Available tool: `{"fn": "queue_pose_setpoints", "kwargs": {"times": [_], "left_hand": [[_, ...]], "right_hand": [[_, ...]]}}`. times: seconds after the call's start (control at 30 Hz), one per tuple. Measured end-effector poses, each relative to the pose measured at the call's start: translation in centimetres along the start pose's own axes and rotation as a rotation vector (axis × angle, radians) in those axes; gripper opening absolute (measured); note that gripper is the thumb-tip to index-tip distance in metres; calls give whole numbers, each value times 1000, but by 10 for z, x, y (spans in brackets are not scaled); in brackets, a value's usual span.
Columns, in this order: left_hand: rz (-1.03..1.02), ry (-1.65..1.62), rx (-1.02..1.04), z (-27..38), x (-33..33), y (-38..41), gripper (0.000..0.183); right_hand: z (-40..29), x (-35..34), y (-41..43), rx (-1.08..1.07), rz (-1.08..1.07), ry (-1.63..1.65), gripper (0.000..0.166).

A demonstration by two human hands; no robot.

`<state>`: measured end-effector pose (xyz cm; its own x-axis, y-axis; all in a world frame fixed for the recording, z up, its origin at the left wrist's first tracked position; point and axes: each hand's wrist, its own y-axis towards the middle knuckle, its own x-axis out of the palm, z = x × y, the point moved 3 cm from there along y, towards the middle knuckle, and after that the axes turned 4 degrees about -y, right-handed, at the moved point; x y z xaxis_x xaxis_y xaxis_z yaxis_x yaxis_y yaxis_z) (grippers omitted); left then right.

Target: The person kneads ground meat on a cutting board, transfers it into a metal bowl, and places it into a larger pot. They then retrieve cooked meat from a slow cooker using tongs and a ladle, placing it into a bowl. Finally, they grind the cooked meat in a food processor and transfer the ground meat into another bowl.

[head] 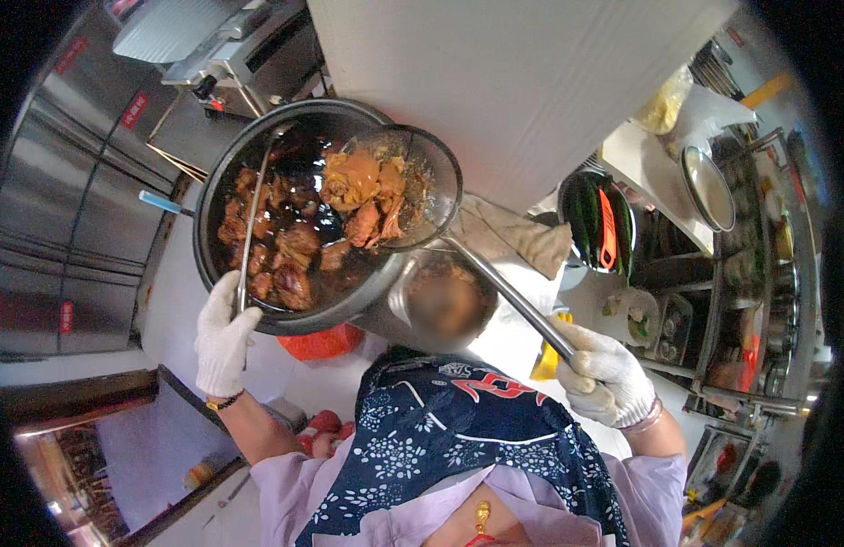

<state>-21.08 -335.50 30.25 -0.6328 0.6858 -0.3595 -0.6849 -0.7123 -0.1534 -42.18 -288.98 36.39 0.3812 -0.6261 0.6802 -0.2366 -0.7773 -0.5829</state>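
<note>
A large dark pot (210,267) holds dark brown liquid and several chunks of braised-looking meat (297,246). My left hand (223,335), in a white knitted glove, grips a long thin metal rod (252,225) that reaches across the pot's opening. In a matching glove, my right hand (603,376) is closed around the long steel handle of a round mesh skimmer (441,181). The skimmer overlaps the pot's right side in view. Several glossy brown meat pieces (353,181) lie in its mesh, among small bits of residue.
Between pot and apron stands a round metal vessel (398,297), its middle blurred. A beige cloth (511,229) lies right of the skimmer. Beyond it, a bowl of long green vegetables (579,222) holds an orange-handled peeler (607,229). A slicing machine (223,68) stands behind the pot; steel cabinets (86,191) line the left.
</note>
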Motion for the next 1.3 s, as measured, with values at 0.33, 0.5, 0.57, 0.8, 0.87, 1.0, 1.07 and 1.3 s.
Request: {"fn": "queue_pose_setpoints", "kwargs": {"times": [0.33, 0.5, 0.57, 0.8, 0.87, 1.0, 1.07, 1.3], "left_hand": [[49, -15, -77, 15, 43, -31, 66], [70, 19, -55, 16, 56, -43, 65], [83, -26, -58, 22, 61, -51, 64], [85, -53, -70, 17, 62, -65, 63], [100, -52, -69, 16, 61, -69, 62], [88, -111, -68, 15, 61, -78, 58], [98, -173, -36, 11, 61, -82, 57], [92, -361, -109, 10, 53, -95, 59]], "right_hand": [[-6, -67, -98, 55, 257, -193, 74], [-10, -92, -84, 153, 354, -697, 76], [-3, -123, -72, 99, 327, -1077, 76], [27, -172, -37, -761, 128, -2323, 65], [21, -166, -36, -848, 117, -2350, 63], [17, -167, -48, -826, 139, -2177, 60], [14, -166, -56, -754, 153, -2010, 62], [15, -140, -81, -88, 341, -946, 71]]}}
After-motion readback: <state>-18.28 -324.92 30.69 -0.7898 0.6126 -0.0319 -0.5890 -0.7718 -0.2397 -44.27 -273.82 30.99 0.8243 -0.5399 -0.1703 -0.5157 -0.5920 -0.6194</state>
